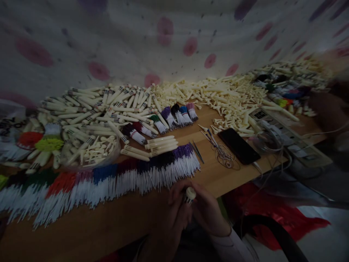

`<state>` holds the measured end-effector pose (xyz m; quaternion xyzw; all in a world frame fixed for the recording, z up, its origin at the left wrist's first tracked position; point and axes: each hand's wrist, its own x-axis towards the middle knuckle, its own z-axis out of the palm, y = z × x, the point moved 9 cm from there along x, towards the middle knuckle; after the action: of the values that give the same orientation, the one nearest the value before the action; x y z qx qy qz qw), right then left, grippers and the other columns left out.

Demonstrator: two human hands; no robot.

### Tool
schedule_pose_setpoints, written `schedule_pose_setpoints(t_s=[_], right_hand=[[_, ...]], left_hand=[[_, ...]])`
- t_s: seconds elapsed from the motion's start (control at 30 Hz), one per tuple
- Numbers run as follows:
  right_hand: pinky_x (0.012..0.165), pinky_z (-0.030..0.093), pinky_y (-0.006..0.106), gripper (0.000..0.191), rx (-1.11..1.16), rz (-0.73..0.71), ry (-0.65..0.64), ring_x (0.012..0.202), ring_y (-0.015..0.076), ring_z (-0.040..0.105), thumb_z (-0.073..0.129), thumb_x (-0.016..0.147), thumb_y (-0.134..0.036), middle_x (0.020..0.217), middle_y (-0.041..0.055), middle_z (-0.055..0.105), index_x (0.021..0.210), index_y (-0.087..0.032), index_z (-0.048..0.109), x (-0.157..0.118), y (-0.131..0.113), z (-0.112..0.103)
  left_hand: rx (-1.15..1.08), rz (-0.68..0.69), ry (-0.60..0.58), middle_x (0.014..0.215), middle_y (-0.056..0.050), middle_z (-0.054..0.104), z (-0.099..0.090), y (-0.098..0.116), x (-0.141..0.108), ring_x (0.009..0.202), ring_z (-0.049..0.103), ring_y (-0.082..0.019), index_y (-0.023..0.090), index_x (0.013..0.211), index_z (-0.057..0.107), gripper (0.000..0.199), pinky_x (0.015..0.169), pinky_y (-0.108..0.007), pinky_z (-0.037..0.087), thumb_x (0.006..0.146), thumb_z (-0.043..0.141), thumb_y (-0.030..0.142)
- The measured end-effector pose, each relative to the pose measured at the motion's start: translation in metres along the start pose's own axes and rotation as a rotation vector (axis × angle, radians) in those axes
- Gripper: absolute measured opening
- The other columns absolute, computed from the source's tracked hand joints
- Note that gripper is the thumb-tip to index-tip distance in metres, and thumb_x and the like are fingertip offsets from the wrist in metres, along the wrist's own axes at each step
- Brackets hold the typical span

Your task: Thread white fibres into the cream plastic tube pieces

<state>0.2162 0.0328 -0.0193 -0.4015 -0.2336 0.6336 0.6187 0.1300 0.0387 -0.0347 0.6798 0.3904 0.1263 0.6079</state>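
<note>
A cream multi-colour pen barrel (190, 194) with dark stripes near its end points up toward me at the table's front edge. My left hand (177, 214) is closed around it. My right hand (208, 209) curls against the barrel from the right, its fingertips partly hidden behind it. Just beyond my hands lies a long row of pen refills (160, 174) with white tubes, grouped by coloured ends. Several finished-looking cream barrels (162, 144) lie side by side behind that row. A pair of tweezers (198, 151) rests to the right of the purple refills.
Heaps of striped barrels (89, 105) and cream pen parts (223, 94) cover the back. A plastic bag (117, 151) holds small parts. To the right lie a phone (240, 146), coiled earphones (225, 156) and a power strip (294, 140). Another person's hand (324, 109) is at far right.
</note>
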Motion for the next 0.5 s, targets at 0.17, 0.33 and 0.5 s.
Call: schedule_pose_setpoints(t_s=[0.17,0.33,0.5], right_hand=[[0.071,0.052,0.031,0.054,0.008,-0.073,-0.004,0.073,0.0217,0.066,0.052,0.09,-0.064,0.07,0.0055,0.069,0.075,-0.017,0.075,0.0,0.002,0.008],[0.082,0.053,0.037,0.05,0.085,-0.165,0.079,0.078,0.0242,0.068,0.046,0.093,-0.057,0.068,0.0049,0.069,0.071,-0.02,0.072,-0.006,0.009,0.015],[0.081,0.054,0.037,0.055,0.13,-0.098,0.128,0.076,0.0244,0.067,0.049,0.092,-0.067,0.066,0.0042,0.068,0.072,-0.02,0.071,-0.004,0.015,0.012]], left_hand=[[-0.019,0.009,0.0,0.13,-0.01,0.071,0.006,0.014,0.002,0.125,0.063,-0.031,0.024,0.128,0.07,0.042,0.098,-0.038,0.057,0.09,0.062,0.039],[-0.044,-0.012,0.101,0.111,-0.01,0.075,0.012,0.007,0.003,0.103,0.07,-0.03,0.022,0.116,0.074,0.037,0.093,-0.042,0.057,0.085,0.061,0.038],[-0.026,0.007,0.101,0.124,-0.013,0.074,0.011,0.003,0.004,0.119,0.066,-0.033,0.02,0.124,0.072,0.046,0.104,-0.045,0.054,0.088,0.06,0.045]])
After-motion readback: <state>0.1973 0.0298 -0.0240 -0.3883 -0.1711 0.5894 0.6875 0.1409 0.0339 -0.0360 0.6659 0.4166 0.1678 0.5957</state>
